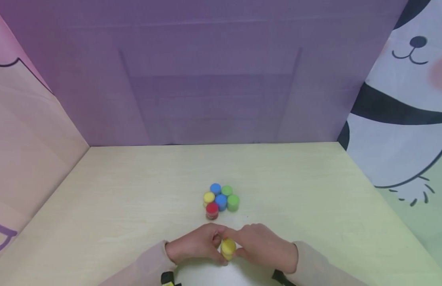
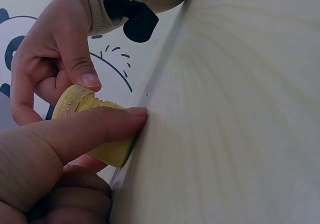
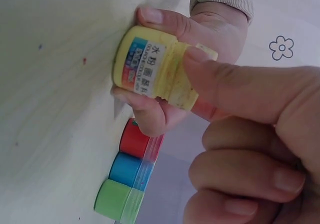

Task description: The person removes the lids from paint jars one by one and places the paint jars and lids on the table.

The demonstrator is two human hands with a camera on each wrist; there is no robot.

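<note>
Near the table's front edge stands a yellow paint jar, upright between the two hands. My left hand holds its lower body between thumb and fingers. With thumb and index finger my right hand pinches the lid from the other side, its remaining fingers curled in the right wrist view. A label with printed characters shows on the jar's body. In the left wrist view, ridges show between lid and body; whether the lid is loose I cannot tell.
Beyond the hands, a close cluster of paint jars holds a red jar, a yellow jar, two blue jars and two green jars. A purple panel borders the table at the back; printed cloths flank it.
</note>
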